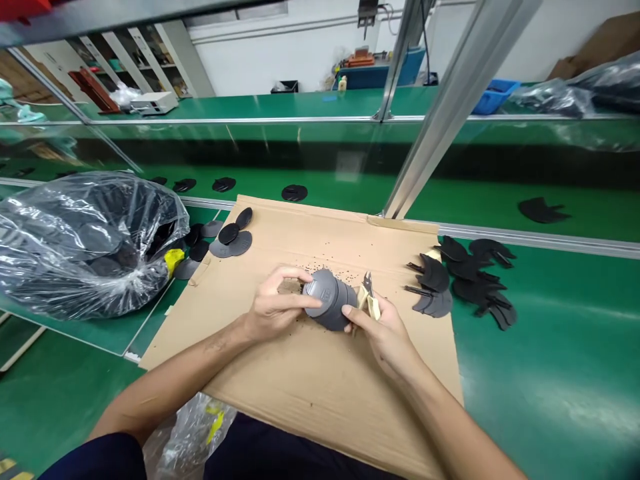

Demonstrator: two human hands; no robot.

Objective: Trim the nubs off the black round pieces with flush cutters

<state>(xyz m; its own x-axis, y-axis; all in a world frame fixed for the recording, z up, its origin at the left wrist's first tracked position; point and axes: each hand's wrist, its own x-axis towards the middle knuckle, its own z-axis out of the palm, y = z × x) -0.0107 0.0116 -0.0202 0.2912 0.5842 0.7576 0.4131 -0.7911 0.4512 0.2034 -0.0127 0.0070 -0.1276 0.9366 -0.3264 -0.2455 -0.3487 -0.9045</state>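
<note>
My left hand (275, 303) is wrapped round a stack of dark grey round plastic discs (327, 301), held on its side just above a sheet of brown cardboard (310, 380). My right hand (383, 330) steadies the stack's other end with its fingertips. In that same hand is a small pair of cutting pliers (370, 293) with cream handles, jaws pointing up. Tiny black trimmings (345, 273) lie scattered on the cardboard behind the stack.
A clear plastic bag (80, 240) full of dark parts lies at the left. Loose trimmed discs (233, 237) sit at the cardboard's far left corner. Untrimmed black pieces with tabs (460, 280) are piled at the right. A slanted metal post (440, 120) rises behind, beyond a green conveyor (500, 193).
</note>
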